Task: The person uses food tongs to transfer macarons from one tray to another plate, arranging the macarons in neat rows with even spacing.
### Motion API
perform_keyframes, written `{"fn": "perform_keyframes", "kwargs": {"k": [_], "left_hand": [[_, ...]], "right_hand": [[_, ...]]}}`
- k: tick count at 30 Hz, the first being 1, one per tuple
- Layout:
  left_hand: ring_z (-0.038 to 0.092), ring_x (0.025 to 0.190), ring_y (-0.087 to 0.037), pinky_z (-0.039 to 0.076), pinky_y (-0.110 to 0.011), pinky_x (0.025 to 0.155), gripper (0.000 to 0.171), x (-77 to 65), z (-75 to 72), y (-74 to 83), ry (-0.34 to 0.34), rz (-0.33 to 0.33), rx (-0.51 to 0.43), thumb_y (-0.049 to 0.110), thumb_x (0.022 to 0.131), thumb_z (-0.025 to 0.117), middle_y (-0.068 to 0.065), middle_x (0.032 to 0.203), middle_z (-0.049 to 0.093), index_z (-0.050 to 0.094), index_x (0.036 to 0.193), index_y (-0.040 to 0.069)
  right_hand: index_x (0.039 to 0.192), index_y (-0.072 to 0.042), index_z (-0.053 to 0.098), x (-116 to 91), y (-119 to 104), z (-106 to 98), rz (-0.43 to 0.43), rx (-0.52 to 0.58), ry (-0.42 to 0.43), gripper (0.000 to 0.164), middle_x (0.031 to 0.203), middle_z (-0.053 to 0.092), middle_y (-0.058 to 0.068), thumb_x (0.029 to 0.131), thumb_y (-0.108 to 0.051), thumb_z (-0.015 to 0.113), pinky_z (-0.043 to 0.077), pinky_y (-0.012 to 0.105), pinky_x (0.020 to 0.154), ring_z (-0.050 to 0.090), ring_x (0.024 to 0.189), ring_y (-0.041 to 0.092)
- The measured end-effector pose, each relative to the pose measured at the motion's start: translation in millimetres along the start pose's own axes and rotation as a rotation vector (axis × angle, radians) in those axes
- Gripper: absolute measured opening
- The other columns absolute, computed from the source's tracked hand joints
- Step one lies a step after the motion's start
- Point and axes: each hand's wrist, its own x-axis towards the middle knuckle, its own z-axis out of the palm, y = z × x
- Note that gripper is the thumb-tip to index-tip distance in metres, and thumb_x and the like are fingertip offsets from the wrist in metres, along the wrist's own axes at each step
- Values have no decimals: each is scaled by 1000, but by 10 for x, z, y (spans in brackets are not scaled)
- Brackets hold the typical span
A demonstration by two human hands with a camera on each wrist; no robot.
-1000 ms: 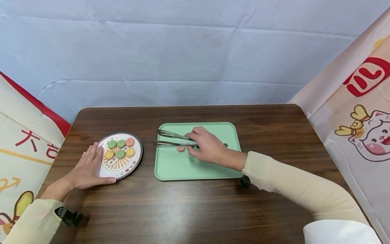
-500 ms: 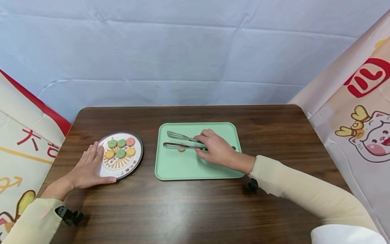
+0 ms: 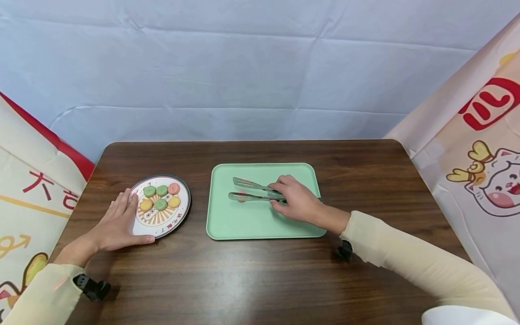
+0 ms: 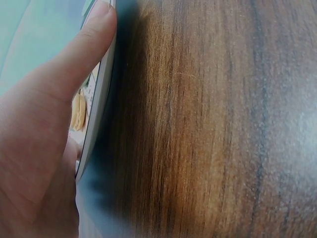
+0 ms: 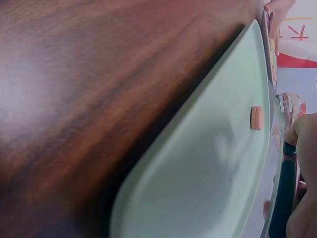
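My left hand lies spread at the near left side of a round white plate, its thumb over the rim in the left wrist view. On the plate sit three green macarons, two yellow ones and a pink macaron. My right hand grips food tongs by their dark green handle, above a light green tray. The tongs' two arms are spread apart and point left. A single pink macaron rests on the tray, partly covered by the nearer arm in the head view.
The dark wooden table carries both tray and plate, with a strip of tabletop between them. A pale blue cloth hangs behind the far edge. Printed cloths hang at either side.
My right hand has drawn the tongs rightward over the tray, and their tips, earlier past its left edge, now lie near the pink macaron. My left hand and the plate have stayed put.
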Motion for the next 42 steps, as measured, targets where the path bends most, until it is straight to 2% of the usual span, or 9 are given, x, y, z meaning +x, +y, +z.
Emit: {"fn": "perform_keyframes", "kwargs": {"k": [5, 11, 20, 30, 42], "left_hand": [[-13, 151, -50, -5, -63, 120, 139, 7, -24, 27, -35, -13, 11, 67, 76, 76, -33, 163, -16, -3, 156, -14], [-12, 151, -50, -6, -61, 121, 138, 14, -33, 32, -24, -11, 8, 66, 76, 77, -33, 164, -14, -1, 156, -14], [-10, 151, -52, -1, -65, 120, 138, 11, -59, 65, -35, -16, 29, 65, 76, 78, -35, 163, -14, -1, 155, -15], [-12, 150, -52, -2, -65, 120, 139, 12, -47, 57, -39, -21, 28, 65, 76, 78, -35, 162, -16, -3, 156, -15], [-13, 152, -47, -8, -59, 121, 138, 20, 14, -24, 4, -5, 3, 66, 75, 78, -31, 165, -16, -1, 157, -12]], "right_hand": [[124, -4, 71, -41, 33, 25, 7, -6, 3, 34, 102, 62, 7, 93, -18, 70, 48, 34, 76, 53, 93, 20], [124, -4, 71, -72, 63, 51, 11, -17, 0, 34, 102, 63, 6, 93, -18, 71, 47, 33, 75, 53, 91, 19], [122, -3, 72, -108, 90, 94, 4, -16, -7, 33, 102, 63, 6, 93, -17, 71, 48, 34, 75, 53, 90, 20], [123, -4, 72, -102, 108, 151, -8, -18, -6, 32, 100, 62, 5, 94, -18, 71, 48, 34, 76, 53, 90, 19], [124, -4, 72, -69, 89, 224, -23, -29, -15, 32, 101, 62, 5, 96, -18, 69, 48, 33, 75, 53, 89, 19]]}}
